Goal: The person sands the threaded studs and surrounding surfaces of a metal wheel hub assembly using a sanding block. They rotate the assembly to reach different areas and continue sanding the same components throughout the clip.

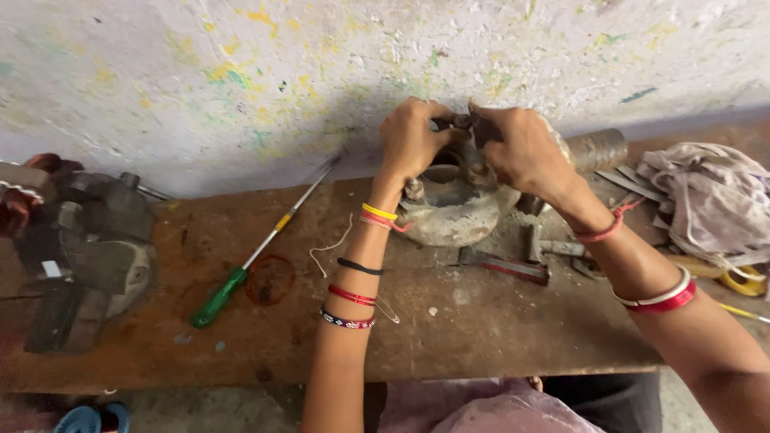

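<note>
A round, dirty metal housing (pixel 449 212) with a bolt stud on its rim stands on the wooden bench, close to the speckled wall. My left hand (pixel 411 138) grips its far upper edge, fingers curled over a small dark part. My right hand (pixel 520 148) pinches the same small part from the right side. Both wrists carry coloured bangles and threads. What sits between the fingertips is mostly hidden by the fingers.
A green-handled screwdriver (pixel 257 248) leans against the wall at left, with a thin red wire ring (pixel 269 279) beside it. A heavy bench vise (pixel 84 252) stands at far left. Red-handled pliers (pixel 505 265), a metal cylinder (pixel 595 148), crumpled cloth (pixel 706 196) and yellow tape roll (pixel 742 281) lie right.
</note>
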